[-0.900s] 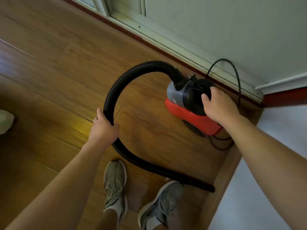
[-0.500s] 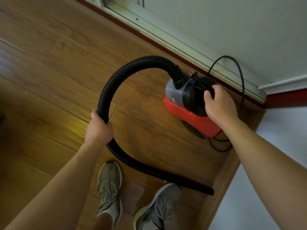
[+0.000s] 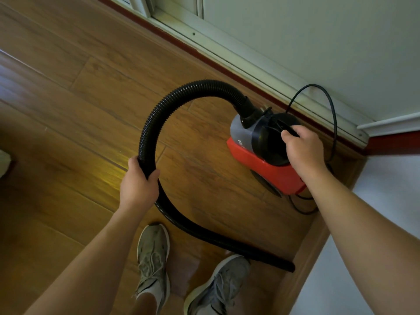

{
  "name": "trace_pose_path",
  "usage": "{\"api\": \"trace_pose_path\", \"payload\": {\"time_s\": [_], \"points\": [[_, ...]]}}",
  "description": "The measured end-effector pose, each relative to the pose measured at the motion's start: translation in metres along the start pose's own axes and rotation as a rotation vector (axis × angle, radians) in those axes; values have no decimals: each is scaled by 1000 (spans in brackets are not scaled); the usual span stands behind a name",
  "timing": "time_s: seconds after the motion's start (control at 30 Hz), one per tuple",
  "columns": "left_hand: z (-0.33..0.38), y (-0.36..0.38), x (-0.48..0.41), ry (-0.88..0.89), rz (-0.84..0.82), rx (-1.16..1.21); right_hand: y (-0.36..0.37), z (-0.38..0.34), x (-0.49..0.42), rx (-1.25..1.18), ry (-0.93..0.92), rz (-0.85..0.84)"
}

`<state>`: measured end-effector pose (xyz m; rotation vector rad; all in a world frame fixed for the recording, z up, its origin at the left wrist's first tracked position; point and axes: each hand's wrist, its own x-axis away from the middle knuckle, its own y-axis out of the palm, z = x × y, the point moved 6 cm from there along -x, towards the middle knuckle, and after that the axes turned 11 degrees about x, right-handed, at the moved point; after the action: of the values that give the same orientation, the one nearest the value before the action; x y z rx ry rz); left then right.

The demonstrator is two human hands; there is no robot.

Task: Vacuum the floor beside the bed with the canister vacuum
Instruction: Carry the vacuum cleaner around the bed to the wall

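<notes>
Wooden floor (image 3: 68,110) runs across the left and middle, bare apart from a pale scrap at the far left edge that is too cropped to name. Near the middle, the left hand (image 3: 138,185) has its fingers (image 3: 152,174) clenched around the black ribbed hose (image 3: 181,96), which arcs up and over to the right into the vacuum (image 3: 261,160), then trails down past two grey shoes (image 3: 153,253) to its open end near the bed frame (image 3: 302,258) at lower right. That hose looks soft and springy, likely to twist or kink if bent hard, so a grip close to the rigid end should steer it better than mid-loop. Right of it the small red and grey canister sits on the floor close to the skirting (image 3: 250,64), and the right hand (image 3: 304,151) rests on its black top, fingers curled over what may be a handle or a switch; I cannot tell which. It seems light enough for one hand. A thin cord (image 3: 333,110) loops behind it and could snag when pulled.
</notes>
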<state>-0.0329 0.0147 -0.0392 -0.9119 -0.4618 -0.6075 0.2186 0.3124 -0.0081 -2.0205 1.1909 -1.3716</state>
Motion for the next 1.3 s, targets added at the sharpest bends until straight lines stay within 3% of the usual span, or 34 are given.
{"api": "trace_pose_path", "payload": {"time_s": [0.37,0.67,1.3], "points": [[17,-14,20,53,-23,213,-3,-1,16,-106,125,-88],[44,-47,45,92,-27,286,-15,-33,66,-140,106,-112],[142,-254,126,216,101,425,-93,-210,228,-167,-54,-157]]}}
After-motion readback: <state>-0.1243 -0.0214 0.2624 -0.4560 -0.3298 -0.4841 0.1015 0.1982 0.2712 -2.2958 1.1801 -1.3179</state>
